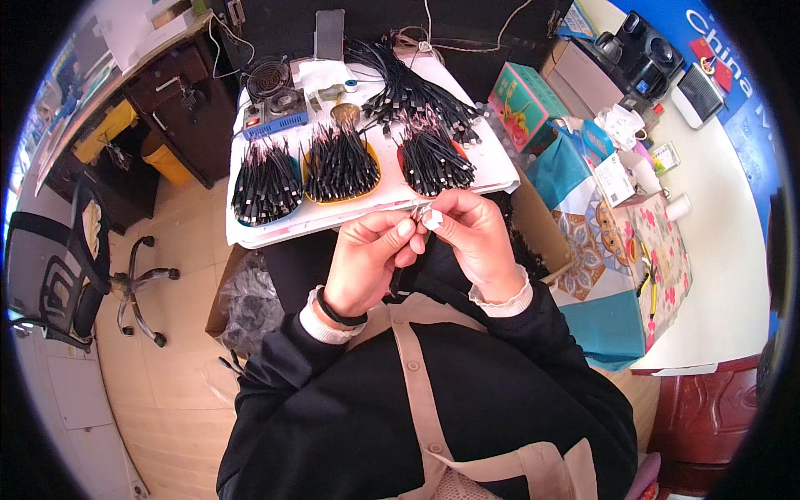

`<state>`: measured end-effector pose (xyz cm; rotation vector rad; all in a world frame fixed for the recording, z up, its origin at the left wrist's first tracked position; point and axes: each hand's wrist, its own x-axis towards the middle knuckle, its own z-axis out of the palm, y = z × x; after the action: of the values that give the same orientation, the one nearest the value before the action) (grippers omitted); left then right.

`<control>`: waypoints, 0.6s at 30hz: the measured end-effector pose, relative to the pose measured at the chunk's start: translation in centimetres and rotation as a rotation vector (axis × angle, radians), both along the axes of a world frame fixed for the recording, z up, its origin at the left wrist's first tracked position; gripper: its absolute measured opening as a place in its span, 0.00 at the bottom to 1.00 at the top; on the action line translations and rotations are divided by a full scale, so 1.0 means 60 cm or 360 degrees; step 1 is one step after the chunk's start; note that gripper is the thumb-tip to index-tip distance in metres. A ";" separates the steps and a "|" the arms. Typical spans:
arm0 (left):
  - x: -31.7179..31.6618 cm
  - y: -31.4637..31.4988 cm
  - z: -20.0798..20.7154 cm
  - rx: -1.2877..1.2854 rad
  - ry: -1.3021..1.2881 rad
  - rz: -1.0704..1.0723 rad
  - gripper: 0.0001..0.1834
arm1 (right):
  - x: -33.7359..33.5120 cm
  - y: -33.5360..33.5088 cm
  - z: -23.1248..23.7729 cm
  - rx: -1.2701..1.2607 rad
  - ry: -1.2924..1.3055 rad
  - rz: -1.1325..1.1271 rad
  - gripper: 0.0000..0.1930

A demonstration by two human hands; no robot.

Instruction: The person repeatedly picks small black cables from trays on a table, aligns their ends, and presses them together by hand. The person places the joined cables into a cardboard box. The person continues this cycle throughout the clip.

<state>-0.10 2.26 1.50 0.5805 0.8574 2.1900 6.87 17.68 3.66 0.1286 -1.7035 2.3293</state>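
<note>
Close together in front of my chest, just off the near edge of the white work table [312, 223], both hands pinch at the same spot. My left hand [377, 242] is closed, thumb against fingers, on the thin wire end of a cable; its dark length is mostly hidden below the hand. Meeting it, my right hand [473, 237] pinches the same wire end and has white tape around a fingertip. Just beyond the hands, bundles of short black cables with plugs stand in a blue tray [260, 223], a yellow tray [340, 201] and a red tray [403, 167].
Behind the trays lie a big heap of black cables [400, 87], a small fan [269, 79] and a blue device [275, 123]. To the right, a pink and green box [523, 104] stands beside a cluttered side table. An office chair [79, 258] is at the left.
</note>
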 end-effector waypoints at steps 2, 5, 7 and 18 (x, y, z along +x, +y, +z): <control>-0.001 0.001 -0.003 0.0008 -0.0020 -0.0014 0.07 | 0.001 -0.002 -0.002 0.0073 0.0027 -0.0095 0.06; -0.002 0.001 -0.005 -0.0037 0.0042 0.0037 0.07 | 0.004 -0.006 -0.004 0.0258 0.0059 -0.0216 0.07; -0.003 0.002 -0.006 -0.0092 0.0112 0.0081 0.07 | 0.004 -0.008 -0.005 0.0349 0.0085 -0.0273 0.07; -0.015 -0.004 -0.015 -0.0046 -0.0176 -0.0270 0.09 | -0.008 0.004 -0.010 -0.0329 -0.0305 0.0304 0.06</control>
<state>-1.01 2.02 0.62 0.4941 0.7527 2.0328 6.40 17.90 3.07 0.0309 -1.5809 2.7218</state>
